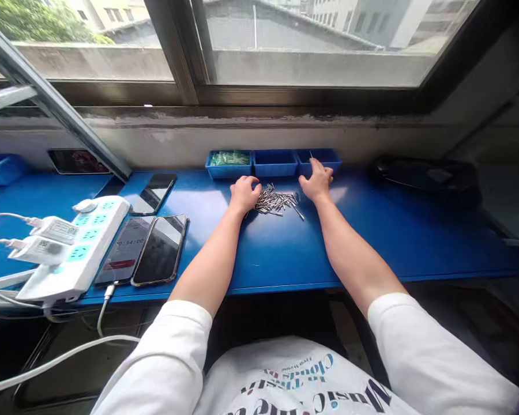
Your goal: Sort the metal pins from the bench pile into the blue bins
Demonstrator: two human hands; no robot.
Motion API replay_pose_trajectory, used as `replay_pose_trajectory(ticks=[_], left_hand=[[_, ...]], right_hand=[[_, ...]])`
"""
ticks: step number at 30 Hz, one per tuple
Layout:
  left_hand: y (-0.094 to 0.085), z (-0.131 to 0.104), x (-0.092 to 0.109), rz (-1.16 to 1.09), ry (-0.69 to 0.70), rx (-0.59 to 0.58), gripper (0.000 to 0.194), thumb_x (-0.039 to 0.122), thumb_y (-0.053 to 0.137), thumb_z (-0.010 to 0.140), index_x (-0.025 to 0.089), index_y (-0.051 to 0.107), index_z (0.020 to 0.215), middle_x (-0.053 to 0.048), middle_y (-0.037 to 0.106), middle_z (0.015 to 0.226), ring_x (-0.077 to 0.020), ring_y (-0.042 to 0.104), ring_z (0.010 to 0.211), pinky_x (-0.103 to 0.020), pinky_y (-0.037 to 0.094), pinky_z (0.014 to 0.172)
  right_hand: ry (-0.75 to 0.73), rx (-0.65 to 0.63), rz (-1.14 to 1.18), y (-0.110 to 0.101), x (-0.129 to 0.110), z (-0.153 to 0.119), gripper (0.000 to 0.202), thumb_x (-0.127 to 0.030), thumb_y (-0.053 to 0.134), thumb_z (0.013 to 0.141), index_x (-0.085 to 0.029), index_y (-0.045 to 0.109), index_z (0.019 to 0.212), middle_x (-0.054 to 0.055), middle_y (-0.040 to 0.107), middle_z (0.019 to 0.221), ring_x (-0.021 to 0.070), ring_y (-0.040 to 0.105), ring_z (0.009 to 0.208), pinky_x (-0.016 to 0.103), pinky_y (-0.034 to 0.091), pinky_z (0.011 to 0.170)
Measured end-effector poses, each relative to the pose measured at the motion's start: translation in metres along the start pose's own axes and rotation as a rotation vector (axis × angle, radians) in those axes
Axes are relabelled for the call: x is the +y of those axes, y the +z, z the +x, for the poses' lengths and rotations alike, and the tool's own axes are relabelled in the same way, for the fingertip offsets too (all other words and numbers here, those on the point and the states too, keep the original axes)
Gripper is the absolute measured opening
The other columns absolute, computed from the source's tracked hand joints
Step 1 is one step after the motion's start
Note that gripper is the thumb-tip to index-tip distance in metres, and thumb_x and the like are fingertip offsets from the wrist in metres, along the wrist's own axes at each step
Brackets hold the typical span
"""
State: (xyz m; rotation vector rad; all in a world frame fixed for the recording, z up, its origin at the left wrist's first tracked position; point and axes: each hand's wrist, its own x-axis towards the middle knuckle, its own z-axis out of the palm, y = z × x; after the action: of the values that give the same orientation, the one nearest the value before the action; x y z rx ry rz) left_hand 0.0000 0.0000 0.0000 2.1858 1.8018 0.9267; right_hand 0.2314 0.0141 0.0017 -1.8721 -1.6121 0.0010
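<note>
A loose pile of thin metal pins point(277, 201) lies on the blue table. My left hand point(244, 195) rests at the pile's left edge, fingers curled together; what they hold, if anything, is hidden. My right hand point(317, 180) reaches over the front of the right blue bin point(335, 162), its fingertips pinched on a thin metal pin point(311, 154) that points up. Beside it stand the middle blue bin point(275, 168) and the left blue bin point(229, 172), which holds green-tinted clear packets point(230, 158).
At the left are a white power strip point(97, 236) with chargers, several phones point(161, 249) and a metal frame bar point(69, 109). A black case point(428, 174) sits at the right back. The table's front edge point(281, 288) is close to my body, and the window wall stands behind the bins.
</note>
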Motion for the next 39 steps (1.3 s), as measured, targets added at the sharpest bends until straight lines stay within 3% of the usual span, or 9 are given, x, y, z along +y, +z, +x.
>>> replay_pose_trajectory(ticks=[11, 19, 27, 30, 33, 36, 39], left_hand=[[-0.002, -0.003, 0.003, -0.008, 0.001, -0.057, 0.022, 0.032, 0.05, 0.083, 0.023, 0.066, 0.095, -0.006, 0.064, 0.107, -0.025, 0.057, 0.105, -0.04, 0.04, 0.092], [-0.001, -0.002, 0.002, -0.021, 0.009, -0.073, 0.02, 0.033, 0.052, 0.082, 0.024, 0.067, 0.093, -0.006, 0.064, 0.106, -0.0265, 0.057, 0.104, -0.042, 0.039, 0.093], [-0.001, -0.002, 0.001, -0.007, 0.015, -0.083, 0.022, 0.034, 0.051, 0.083, 0.024, 0.067, 0.095, -0.006, 0.064, 0.107, -0.0266, 0.056, 0.106, -0.042, 0.038, 0.094], [-0.001, -0.002, 0.002, 0.005, 0.018, -0.092, 0.023, 0.034, 0.05, 0.083, 0.024, 0.067, 0.095, -0.006, 0.064, 0.108, -0.0268, 0.055, 0.108, -0.042, 0.038, 0.095], [-0.003, -0.002, 0.004, 0.024, 0.012, -0.105, 0.024, 0.035, 0.049, 0.084, 0.025, 0.066, 0.097, -0.006, 0.063, 0.11, -0.0264, 0.055, 0.109, -0.041, 0.038, 0.095], [-0.003, -0.003, 0.005, 0.042, 0.013, -0.107, 0.025, 0.035, 0.048, 0.084, 0.025, 0.066, 0.098, -0.006, 0.064, 0.11, -0.0258, 0.055, 0.109, -0.04, 0.038, 0.095], [-0.003, -0.003, 0.005, 0.049, 0.024, -0.104, 0.025, 0.035, 0.048, 0.084, 0.024, 0.066, 0.098, -0.005, 0.064, 0.109, -0.0252, 0.055, 0.109, -0.04, 0.038, 0.094]], right_hand=[[-0.052, -0.064, 0.027, 0.003, 0.001, 0.005, 0.068, -0.03, 0.055, 0.072, -0.019, 0.041, 0.137, 0.008, 0.036, 0.148, 0.034, 0.036, 0.114, 0.056, 0.036, 0.092], [-0.093, -0.101, 0.043, 0.009, 0.004, 0.002, 0.071, -0.031, 0.057, 0.072, -0.022, 0.037, 0.139, 0.009, 0.022, 0.153, 0.0355, 0.035, 0.117, 0.059, 0.036, 0.092], [-0.008, -0.071, 0.04, 0.009, 0.005, 0.003, 0.076, -0.028, 0.058, 0.07, -0.021, 0.033, 0.141, 0.013, 0.018, 0.154, 0.0376, 0.032, 0.122, 0.06, 0.036, 0.091], [-0.039, -0.008, 0.054, 0.008, 0.002, 0.001, 0.071, -0.026, 0.055, 0.072, -0.017, 0.034, 0.139, 0.015, 0.024, 0.151, 0.0366, 0.033, 0.122, 0.058, 0.036, 0.092], [-0.155, 0.031, 0.08, 0.006, -0.009, -0.006, 0.054, -0.025, 0.052, 0.076, -0.015, 0.047, 0.129, 0.016, 0.041, 0.139, 0.0335, 0.037, 0.119, 0.054, 0.036, 0.096], [-0.31, -0.046, 0.127, 0.007, -0.025, -0.018, 0.036, -0.029, 0.052, 0.079, -0.017, 0.06, 0.112, 0.012, 0.056, 0.119, 0.0302, 0.044, 0.111, 0.048, 0.038, 0.096], [-0.403, -0.188, 0.127, 0.01, -0.037, -0.029, 0.037, -0.039, 0.059, 0.077, -0.02, 0.064, 0.108, 0.01, 0.059, 0.109, 0.03, 0.047, 0.105, 0.046, 0.04, 0.093]])
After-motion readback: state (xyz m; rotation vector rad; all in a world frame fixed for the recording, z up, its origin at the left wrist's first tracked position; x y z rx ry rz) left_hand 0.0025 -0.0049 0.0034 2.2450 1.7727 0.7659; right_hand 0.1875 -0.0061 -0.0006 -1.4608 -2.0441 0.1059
